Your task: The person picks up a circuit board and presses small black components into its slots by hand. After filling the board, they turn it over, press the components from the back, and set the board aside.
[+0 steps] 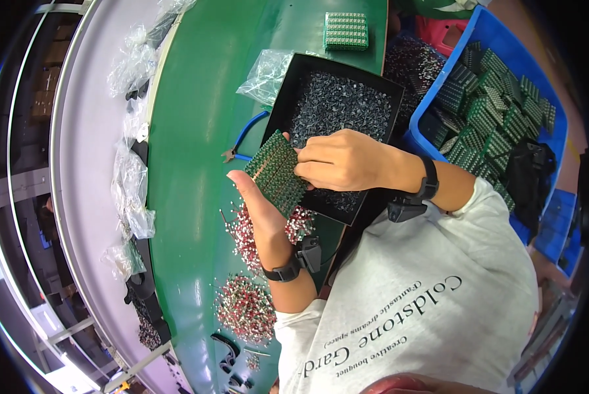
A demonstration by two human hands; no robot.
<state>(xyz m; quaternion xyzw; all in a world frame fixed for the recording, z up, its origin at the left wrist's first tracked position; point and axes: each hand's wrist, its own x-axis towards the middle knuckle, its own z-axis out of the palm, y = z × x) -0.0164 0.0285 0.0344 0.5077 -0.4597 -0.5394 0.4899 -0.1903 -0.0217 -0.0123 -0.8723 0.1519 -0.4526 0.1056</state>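
Observation:
My left hand (254,199) holds a green circuit board panel (275,173) covered with rows of small parts. Its thumb lies along the near left edge; most of the fingers are hidden behind the panel. Bent and pressed together, the fingers of my right hand (337,157) meet the panel's right edge, and whatever they pinch is too small or hidden to make out. Beneath both hands sits a black tray (394,105) with a heap of small dark pieces (339,105). Black straps with small devices circle both wrists.
Blue-handled cutters (245,139) and a clear plastic bag (266,75) lie left of the tray. Stacked boards (345,31) stand beyond. Piles of red and white leaded parts (245,308) lie nearer me. At right, a blue bin (425,98) holds many board panels.

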